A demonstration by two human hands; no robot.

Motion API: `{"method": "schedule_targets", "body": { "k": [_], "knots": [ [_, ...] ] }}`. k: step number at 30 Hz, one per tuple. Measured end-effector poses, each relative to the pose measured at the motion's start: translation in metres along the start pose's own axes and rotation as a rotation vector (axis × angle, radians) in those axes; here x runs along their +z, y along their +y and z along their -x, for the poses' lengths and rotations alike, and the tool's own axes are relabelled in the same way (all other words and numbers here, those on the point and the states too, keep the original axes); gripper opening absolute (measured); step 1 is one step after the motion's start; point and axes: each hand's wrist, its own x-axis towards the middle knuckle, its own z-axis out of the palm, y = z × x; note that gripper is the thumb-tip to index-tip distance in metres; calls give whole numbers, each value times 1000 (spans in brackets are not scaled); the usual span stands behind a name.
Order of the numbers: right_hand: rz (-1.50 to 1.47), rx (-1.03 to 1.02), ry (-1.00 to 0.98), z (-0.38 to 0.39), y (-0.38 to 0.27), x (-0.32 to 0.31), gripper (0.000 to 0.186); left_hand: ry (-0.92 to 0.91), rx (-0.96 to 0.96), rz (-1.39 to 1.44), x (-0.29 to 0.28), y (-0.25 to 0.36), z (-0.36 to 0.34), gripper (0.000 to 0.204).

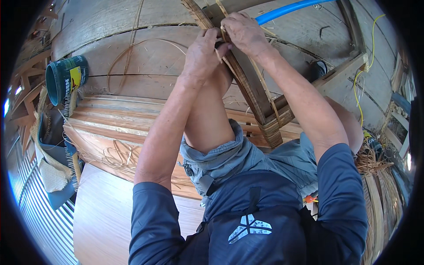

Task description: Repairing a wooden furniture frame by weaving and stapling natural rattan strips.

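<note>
Dark shirt fabric lies foremost, while the left hand and right hand, side by side, clamp a strip-wrapped bar, its long axis slanting from beyond-left of the grip back rightward toward the lap, a blue pipe just beyond, a green bucket well leftward.

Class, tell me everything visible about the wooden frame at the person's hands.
The wooden frame is brown, built of straight bars. Its lower corner, above the person's lap, is closely wrapped in narrow, rattan-like strips. From there a long bar slants up and left to the left hand and right hand, which touch and partly hide it; a pale strip runs alongside. Its top runs out of view.
</note>
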Motion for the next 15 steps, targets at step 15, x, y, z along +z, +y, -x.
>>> {"method": "schedule_targets", "body": {
  "k": [15],
  "knots": [
    [85,-305,-36,-18,-1,-5,11,-22,-141,-71,9,16,-7,26]
  ]
}}
